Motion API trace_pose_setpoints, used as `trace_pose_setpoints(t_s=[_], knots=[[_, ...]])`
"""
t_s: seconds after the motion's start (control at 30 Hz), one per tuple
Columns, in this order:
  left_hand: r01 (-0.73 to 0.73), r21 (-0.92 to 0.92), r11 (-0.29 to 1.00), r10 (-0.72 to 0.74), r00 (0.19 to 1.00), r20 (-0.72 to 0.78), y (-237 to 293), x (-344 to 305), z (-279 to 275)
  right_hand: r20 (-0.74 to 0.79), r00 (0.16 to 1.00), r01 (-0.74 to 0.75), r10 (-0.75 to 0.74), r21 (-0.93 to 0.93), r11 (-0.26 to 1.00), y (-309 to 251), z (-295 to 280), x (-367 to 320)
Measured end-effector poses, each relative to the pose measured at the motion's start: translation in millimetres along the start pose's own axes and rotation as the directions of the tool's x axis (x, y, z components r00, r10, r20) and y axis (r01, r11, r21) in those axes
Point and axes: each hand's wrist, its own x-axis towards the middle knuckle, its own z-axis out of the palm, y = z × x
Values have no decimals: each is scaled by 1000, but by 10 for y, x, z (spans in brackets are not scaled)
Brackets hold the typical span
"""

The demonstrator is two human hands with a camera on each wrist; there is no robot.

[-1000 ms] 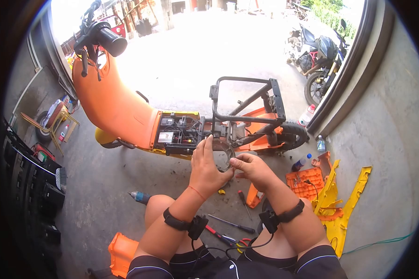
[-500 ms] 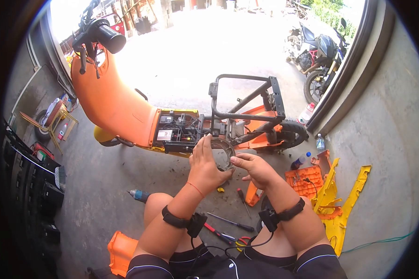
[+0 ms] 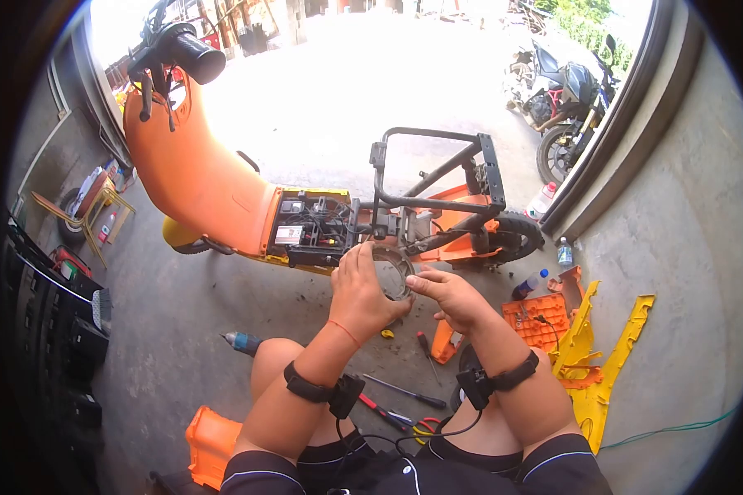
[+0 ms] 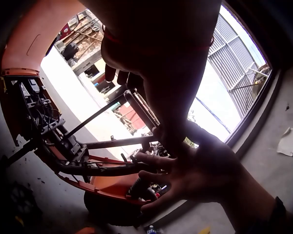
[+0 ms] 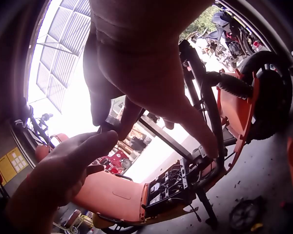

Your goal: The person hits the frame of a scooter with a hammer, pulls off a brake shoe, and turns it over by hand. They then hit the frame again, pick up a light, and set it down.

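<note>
In the head view, both hands are raised in front of an orange and yellow scooter whose seat area is stripped. My left hand has its fingers up and its thumb stretched to the right. Close to that thumb is the thumb of my right hand. The left wrist view shows the right hand with spread fingers. A round, spoked wheel-like part lies on the floor, seen between the hands in the head view. No held thing shows in either hand.
Loose tools lie near the knees: a drill, a screwdriver and red-handled pliers. Yellow panels and an orange crate-like panel lie at right, with bottles nearby. Exposed wiring and a black frame face me.
The right thumb and fingers have drawn slightly away from the left thumb, and the right fingers look looser. The whole head view has shifted slightly; the scooter stays in place.
</note>
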Motion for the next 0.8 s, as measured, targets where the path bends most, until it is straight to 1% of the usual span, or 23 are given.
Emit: trace_pose_setpoints(t_s=[0.03,0.07,0.1,0.13,0.17,0.2,0.23,0.27,0.3,0.33,0.37,0.43,0.5,0.53,0.67,0.73,0.8], knots=[[3,-2,1000,-3,1000,1,18,3,-13,14,1000,-17,17,-15,1000,-19,13,-21],[11,16,1000,-10,999,-35,54,11,-38,14,1000,-20,20,-16,1000,11,17,0],[19,32,999,-17,997,-70,75,22,-52,15,1000,21,-20,-21,1000,67,17,40],[21,30,999,-19,997,-68,71,36,-49,14,998,61,-60,-26,998,108,15,70],[15,29,999,-12,994,-108,65,56,-45,12,998,58,-57,-26,998,122,12,85],[9,27,1000,-5,989,-148,59,73,-38,93,993,71,-67,-39,997,135,11,94],[10,24,1000,-7,989,-146,52,87,-24,174,982,85,-75,-51,995,147,14,103],[-6,32,999,12,984,-179,41,103,-10,172,982,82,-72,-54,995,161,32,113],[-21,42,999,30,977,-212,37,115,0,175,980,91,-91,13,996,180,59,122],[-19,38,999,27,977,-211,45,124,8,177,978,99,-112,81,992,193,72,123],[-19,35,999,26,975,-222,59,131,19,176,978,96,-108,79,992,195,70,124],[-17,29,999,23,973,-231,77,129,37,129,984,97,-122,182,978,187,64,131],[5,-12,1000,-7,983,-183,89,123,53,104,984,121,-143,198,973,154,54,102],[8,-14,1000,-10,983,-181,99,119,51,80,983,146,-166,215,966,147,45,89],[-5,-24,1000,1,983,-182,130,124,28,64,976,188,-207,226,956,190,-7,139],[-14,-18,1000,10,982,-187,131,126,18,62,965,233,-256,257,938,197,-6,145],[-41,-62,997,29,983,-179,123,125,-6,62,958,256,-280,255,932,185,-1,134]])
